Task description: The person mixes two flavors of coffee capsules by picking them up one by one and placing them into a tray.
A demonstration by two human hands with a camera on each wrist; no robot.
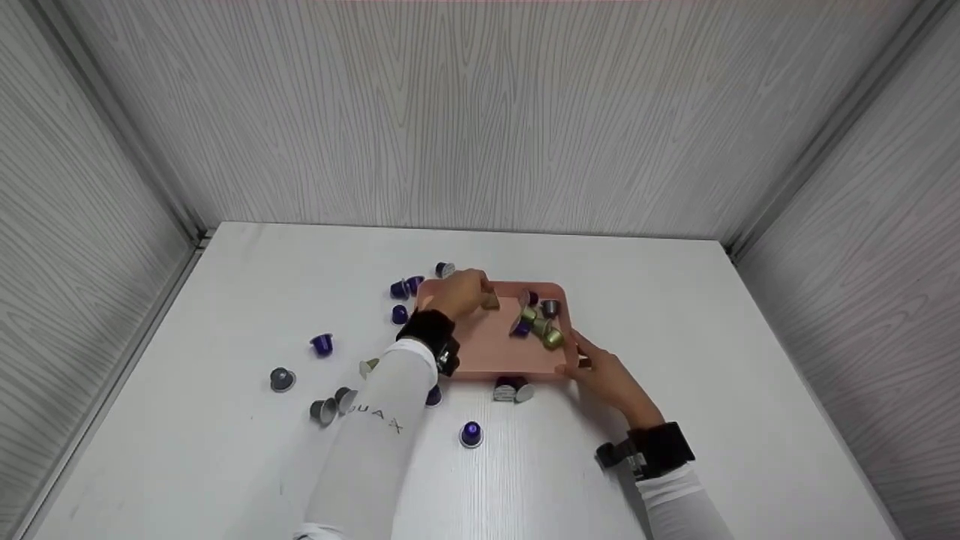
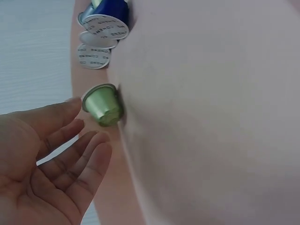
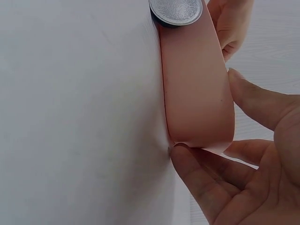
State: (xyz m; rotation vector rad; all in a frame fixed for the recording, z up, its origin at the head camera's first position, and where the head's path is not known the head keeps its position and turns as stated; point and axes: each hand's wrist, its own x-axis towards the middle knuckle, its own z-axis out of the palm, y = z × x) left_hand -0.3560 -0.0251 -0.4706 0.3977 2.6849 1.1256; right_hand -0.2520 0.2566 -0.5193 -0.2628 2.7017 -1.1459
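A shallow pink tray (image 1: 480,352) lies on the white table with several coffee capsules, green, purple and grey, grouped in its right half. Over the tray's left part is my left hand (image 1: 459,292), its fingertips beside a green coffee capsule (image 2: 104,105). A gap shows between thumb and fingers in the left wrist view; whether a fingertip touches the capsule I cannot tell. My right hand (image 1: 611,379) grips the tray's near right corner. In the right wrist view its thumb is on the rim and its fingers curl under the pink wall (image 3: 197,93).
Loose capsules lie on the table left of the tray, among them a purple capsule (image 1: 322,344) and a grey capsule (image 1: 282,379). Another purple capsule (image 1: 471,433) stands in front, and two white-lidded ones touch or nearly touch the near wall. Grey wood-grain panels (image 1: 480,120) enclose the table.
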